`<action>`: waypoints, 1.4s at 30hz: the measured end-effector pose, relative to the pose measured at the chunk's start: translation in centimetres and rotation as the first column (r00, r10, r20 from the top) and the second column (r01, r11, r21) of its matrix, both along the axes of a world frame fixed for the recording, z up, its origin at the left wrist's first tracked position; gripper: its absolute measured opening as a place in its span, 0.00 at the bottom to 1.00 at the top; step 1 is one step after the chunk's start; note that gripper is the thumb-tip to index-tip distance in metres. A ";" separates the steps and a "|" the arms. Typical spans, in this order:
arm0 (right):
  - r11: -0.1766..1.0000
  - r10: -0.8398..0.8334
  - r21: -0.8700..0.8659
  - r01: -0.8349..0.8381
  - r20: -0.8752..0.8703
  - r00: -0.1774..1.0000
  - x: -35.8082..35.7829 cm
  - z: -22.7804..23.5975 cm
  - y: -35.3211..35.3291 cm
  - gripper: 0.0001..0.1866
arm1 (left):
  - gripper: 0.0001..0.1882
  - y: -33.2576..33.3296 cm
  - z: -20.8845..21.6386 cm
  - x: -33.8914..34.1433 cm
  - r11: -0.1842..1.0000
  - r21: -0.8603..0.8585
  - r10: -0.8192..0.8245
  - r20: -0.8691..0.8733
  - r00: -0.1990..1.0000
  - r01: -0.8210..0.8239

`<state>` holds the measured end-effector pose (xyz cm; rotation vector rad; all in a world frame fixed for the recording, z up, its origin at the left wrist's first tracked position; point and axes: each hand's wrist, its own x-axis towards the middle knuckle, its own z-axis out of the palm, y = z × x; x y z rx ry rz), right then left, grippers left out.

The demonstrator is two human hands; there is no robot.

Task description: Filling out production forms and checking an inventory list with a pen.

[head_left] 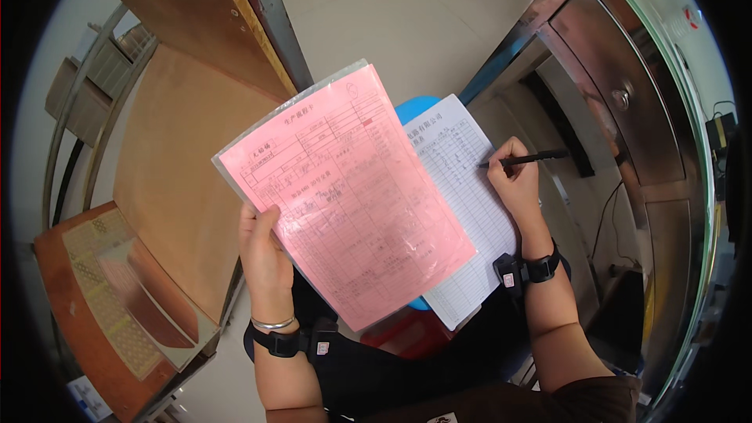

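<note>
My left hand is closed on the left edge of a pink form in a clear plastic sleeve, the thumb lying on its front. The form is tilted and covers part of a white ruled record sheet beside it. In my right hand a black pen is pinched, its tip at the sheet's upper rows, where handwritten marks show. Behind the papers a bit of something blue peeks out; the rest of it is hidden.
To the left stands a wooden cart or cabinet with worn edges and a patterned mat on its lower part. On the right is a metal desk with a drawer and glass top. Something red sits below the papers.
</note>
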<state>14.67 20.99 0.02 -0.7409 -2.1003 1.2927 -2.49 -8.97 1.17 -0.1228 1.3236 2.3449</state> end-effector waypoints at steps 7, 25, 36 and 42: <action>0.997 0.007 0.077 -0.010 0.044 0.999 -0.4 0.3 -0.1 0.06 | 0.12 0.1 0.2 -0.1 1.000 0.008 0.002 -0.013 1.000 -0.002; 0.989 -0.013 0.147 0.008 0.030 0.999 -0.6 -0.2 0.2 0.05 | 0.11 0.3 0.3 -0.2 1.000 0.020 0.005 0.005 1.000 -0.005; 0.989 -0.044 0.145 0.039 0.035 0.998 -0.5 -0.3 0.2 0.06 | 0.11 0.3 0.4 -0.1 1.000 0.018 0.004 0.007 1.000 -0.004; 0.990 -0.053 0.134 0.048 0.034 0.998 -0.4 -0.2 0.2 0.06 | 0.12 0.3 0.2 -0.1 1.000 0.010 0.003 0.000 1.000 -0.003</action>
